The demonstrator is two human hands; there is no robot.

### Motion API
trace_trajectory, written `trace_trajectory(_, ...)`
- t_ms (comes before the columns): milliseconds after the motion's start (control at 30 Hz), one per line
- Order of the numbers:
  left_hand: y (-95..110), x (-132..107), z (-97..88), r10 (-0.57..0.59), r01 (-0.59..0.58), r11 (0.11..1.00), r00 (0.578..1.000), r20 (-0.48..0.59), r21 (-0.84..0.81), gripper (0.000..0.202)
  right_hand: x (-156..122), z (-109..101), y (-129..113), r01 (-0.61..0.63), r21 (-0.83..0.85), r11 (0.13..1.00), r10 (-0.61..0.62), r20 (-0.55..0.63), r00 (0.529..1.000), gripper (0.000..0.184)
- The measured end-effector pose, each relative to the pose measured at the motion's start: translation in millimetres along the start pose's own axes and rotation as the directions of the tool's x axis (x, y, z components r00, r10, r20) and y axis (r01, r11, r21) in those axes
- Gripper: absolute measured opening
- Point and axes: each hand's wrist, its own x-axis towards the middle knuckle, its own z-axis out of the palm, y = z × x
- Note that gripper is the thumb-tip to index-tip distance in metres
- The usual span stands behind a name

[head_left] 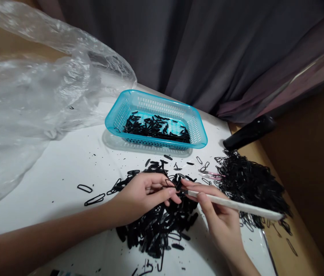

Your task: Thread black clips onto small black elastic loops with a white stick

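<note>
My left hand is closed in a pinch over the middle of the table, with a small black piece at its fingertips. In my right hand is a slim white-handled tool, its dark tip pointing left and meeting the fingertips of the left hand. Exactly what kind of tip it has is too small to tell. Beneath both hands lies a heap of small black elongated pieces, some of them open loops. Part of the heap is hidden by the hands.
Behind the hands, a blue perforated basket holds many black pieces. Thin black loops are piled at the right, beside pink-handled scissors and a black cylindrical object. Clear plastic sheeting covers the left. A dark curtain hangs behind.
</note>
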Motion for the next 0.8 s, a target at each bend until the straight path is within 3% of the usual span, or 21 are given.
trace_trajectory(200,3.1,-0.5,1.8,0.014,-0.012,0.998,0.999,-0.036,0.069,0.015,0.8,-1.0,0.8,0.004,0.025,1.000,-0.005,0.034,0.999,0.017)
trace_trajectory(533,2.7,-3.8,3.8,0.052,-0.032,0.979,0.994,-0.095,0.201,0.016,1.4,-2.7,2.9,0.149,-0.086,0.985,-0.141,0.086,0.986,0.018)
trace_trajectory(700,2.4,-3.9,3.5,0.065,-0.039,0.975,0.992,-0.110,0.221,0.018,0.3,-4.1,5.6,0.153,-0.065,0.986,-0.143,0.139,0.980,0.022)
trace_trajectory(800,2.3,-3.6,3.3,0.068,-0.042,0.974,0.992,-0.107,0.225,0.018,-0.9,-3.4,7.0,0.120,-0.044,0.992,-0.115,0.105,0.988,0.020)
